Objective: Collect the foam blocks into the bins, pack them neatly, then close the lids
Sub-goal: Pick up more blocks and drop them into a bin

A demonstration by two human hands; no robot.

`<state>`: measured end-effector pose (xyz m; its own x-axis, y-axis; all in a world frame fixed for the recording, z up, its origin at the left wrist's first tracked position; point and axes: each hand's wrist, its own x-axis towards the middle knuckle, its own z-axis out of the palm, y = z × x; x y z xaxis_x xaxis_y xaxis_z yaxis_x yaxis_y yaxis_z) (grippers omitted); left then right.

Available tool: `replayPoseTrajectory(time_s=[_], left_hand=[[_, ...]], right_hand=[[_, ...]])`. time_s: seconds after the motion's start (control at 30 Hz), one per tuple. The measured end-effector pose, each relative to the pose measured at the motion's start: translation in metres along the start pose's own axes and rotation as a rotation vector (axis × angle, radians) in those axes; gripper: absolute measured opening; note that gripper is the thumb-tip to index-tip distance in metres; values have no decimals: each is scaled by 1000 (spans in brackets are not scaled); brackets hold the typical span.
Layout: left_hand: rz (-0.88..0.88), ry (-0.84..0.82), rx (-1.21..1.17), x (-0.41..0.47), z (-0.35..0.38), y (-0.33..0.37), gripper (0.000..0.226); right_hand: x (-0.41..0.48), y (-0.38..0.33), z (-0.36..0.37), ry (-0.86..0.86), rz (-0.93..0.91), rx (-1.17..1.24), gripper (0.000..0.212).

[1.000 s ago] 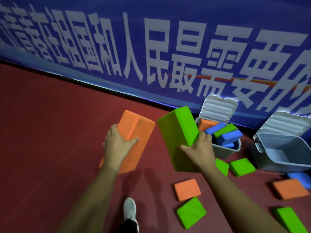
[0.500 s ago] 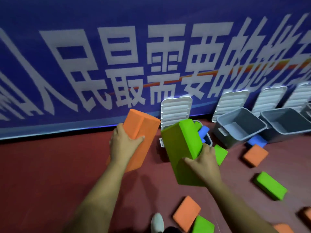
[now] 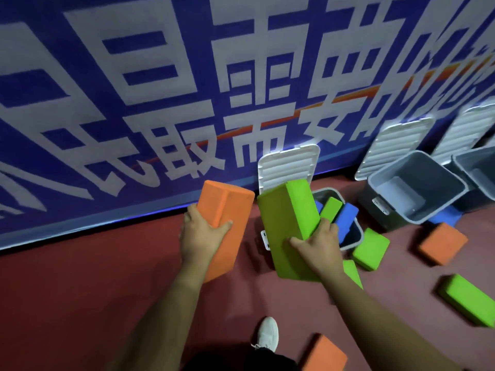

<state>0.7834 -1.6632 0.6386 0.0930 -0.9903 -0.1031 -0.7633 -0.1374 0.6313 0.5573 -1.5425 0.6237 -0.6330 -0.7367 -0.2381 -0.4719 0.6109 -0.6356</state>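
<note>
My left hand [image 3: 202, 235] grips a large orange foam block [image 3: 227, 223], held up off the floor. My right hand [image 3: 318, 246] grips a large green foam block [image 3: 288, 218], also held up, in front of a grey bin [image 3: 357, 241]. That bin holds green and blue blocks [image 3: 345, 216] and its white lid [image 3: 288, 163] stands open against the banner. An empty grey bin [image 3: 412, 191] with its lid up sits to the right. Loose blocks lie on the red floor: green blocks [image 3: 371, 249] by the first bin, an orange block [image 3: 443, 243], and a green block [image 3: 467, 299] at far right.
A blue banner [image 3: 160, 103] with large white characters runs along the back. A third bin [image 3: 479, 167] stands at the far right edge. A blue block [image 3: 446, 216] lies behind the empty bin. Another orange block [image 3: 325, 354] lies near my white shoe [image 3: 267, 333].
The view has closed in on the bins and turned right. Both hands still carry their blocks, and the green block now sits in front of the filled bin.
</note>
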Motion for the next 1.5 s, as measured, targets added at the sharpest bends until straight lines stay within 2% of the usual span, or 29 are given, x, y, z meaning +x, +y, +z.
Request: replayPoseTrajectory(time_s=[0.17,0.27,0.47,0.63,0.7,0.8,0.9,1.0,1.23,1.33,1.5], left_hand=[[2,-181,-18,66,87,37,84],[-25,-321,2,100,144,48,86],[-40,-503,44,178,277,33,84],[-61,-599,109,209,377,23,92],[-56,-605,151,212,414,18,94],[-27,-593,185,215,467,4,100],[-8,-622,81,212,510,-8,96],[20,-721,14,199,543,-21,90],[-45,-586,-49,180,566,-44,73],[-9,-541,-30,177,567,-48,70],[32,-570,-24,183,563,-58,75]], right_hand=[[74,19,12,-3,136,-29,73],[115,41,27,-1,200,-49,67],[214,87,94,-21,323,-56,55],[276,127,155,-35,453,11,54],[296,148,176,-40,486,41,58],[327,187,200,-29,478,81,83],[357,232,218,-88,455,80,91],[373,271,232,-193,391,126,94],[366,306,254,-201,248,245,89],[356,304,266,-194,243,291,86],[358,298,270,-196,258,366,81]])
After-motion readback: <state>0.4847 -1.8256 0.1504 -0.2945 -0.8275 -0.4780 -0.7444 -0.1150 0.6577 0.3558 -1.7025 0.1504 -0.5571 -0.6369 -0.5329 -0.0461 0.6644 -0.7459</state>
